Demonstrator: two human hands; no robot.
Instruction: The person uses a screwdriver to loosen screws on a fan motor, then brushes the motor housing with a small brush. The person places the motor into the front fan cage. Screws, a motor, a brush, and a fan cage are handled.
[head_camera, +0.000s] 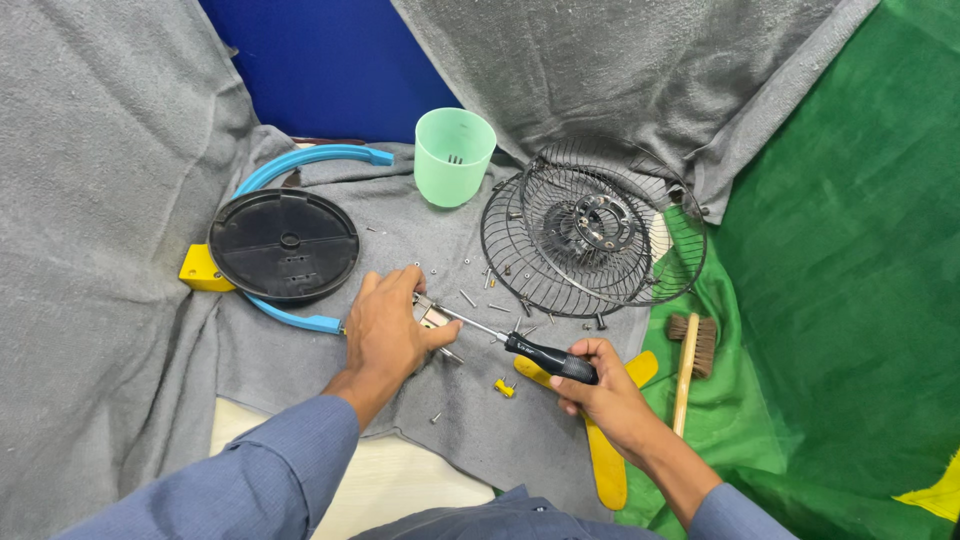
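A grey cloth (330, 360) covers the work surface, with green fabric (830, 330) to the right and a blue backdrop (300, 60) at the far side. On the far right of the cloth lie two wire fan guards (590, 240), one stacked tilted on the other. To the left sits a round black disc (283, 245) with a blue curved frame (300, 160) around it and a yellow block (203, 270) at its left edge. A pale green plastic cup (454, 155) stands upright at the far centre. Near the right hand, a yellow fan blade (605, 460) lies under the wrist, and a wooden-handled brush (690, 360) rests on the green fabric.

The left hand (385, 335) presses down on a small metal part (432, 315) near the centre of the cloth, fingers closed over it. The right hand (605, 395) grips the black handle of a screwdriver (520, 345), whose tip meets that part just beside the left fingers.

Loose screws (468, 297) and a small yellow clip (505, 388) lie scattered close by. The driver tip could slip off the screw head and jab the holding fingers, since they sit right at the tip. A nudge of either wrist could also scatter the loose screws into the cloth folds.
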